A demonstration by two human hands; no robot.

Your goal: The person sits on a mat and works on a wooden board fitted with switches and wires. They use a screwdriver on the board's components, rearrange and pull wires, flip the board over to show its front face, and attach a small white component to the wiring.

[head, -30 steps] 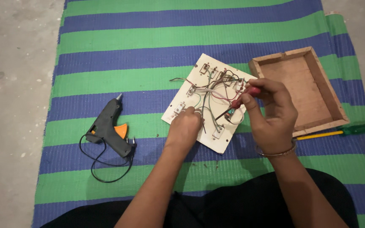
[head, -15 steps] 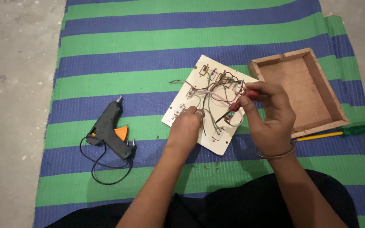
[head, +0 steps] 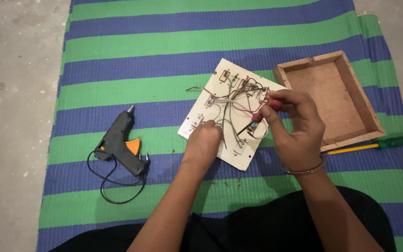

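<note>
A person's left hand [head: 202, 142] presses, fingers curled, on a white wired board [head: 229, 114] lying on a striped mat [head: 164, 46]. The right hand [head: 295, 123] pinches a red-handled tool [head: 263, 112] over the wires. A wooden tray [head: 371, 119] just beside it sits empty; a glue gun [head: 117, 140] lies left.

white wired board [head: 232, 119] | flat on mat, tilted | red-handled screwdriver [head: 260, 114] | tip among wires
</note>
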